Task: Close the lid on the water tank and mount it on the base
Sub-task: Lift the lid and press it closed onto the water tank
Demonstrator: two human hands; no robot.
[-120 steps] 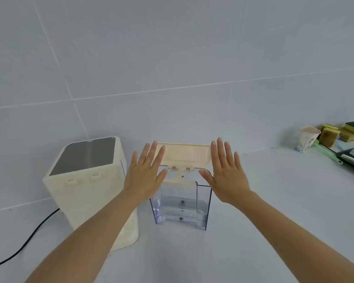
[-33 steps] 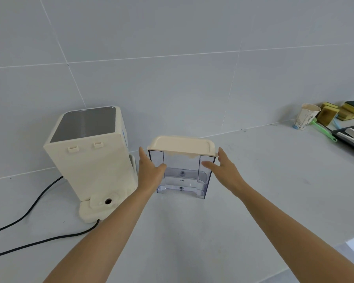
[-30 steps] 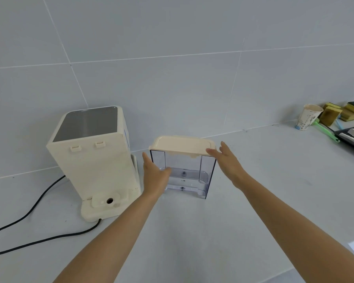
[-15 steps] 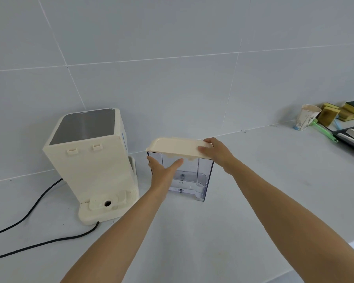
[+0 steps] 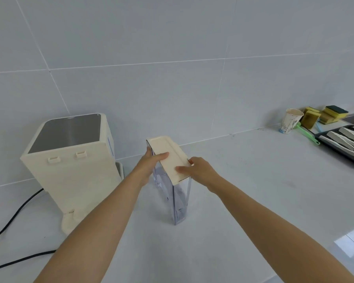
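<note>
The clear water tank (image 5: pixel 179 199) stands upright on the counter, its narrow end turned toward me, with the cream lid (image 5: pixel 168 154) down on top. My left hand (image 5: pixel 149 166) grips the tank's left side, thumb lying across the lid. My right hand (image 5: pixel 198 170) holds the near right corner, thumb on the lid. The cream base unit (image 5: pixel 74 170) with a dark grey top stands to the left; its low foot ledge (image 5: pixel 69 221) sticks out toward me, partly hidden by my left forearm.
A black power cord (image 5: pixel 14 217) runs from the base across the counter at the left. At the far right stand a paper cup (image 5: pixel 290 120), yellow sponges (image 5: pixel 323 115), a green-handled brush (image 5: pixel 307 134) and a dark tray of white pieces (image 5: pixel 345 139).
The lid went from upright to down on the tank. In the last half second both hands took hold and turned the tank so its narrow end faces me.
</note>
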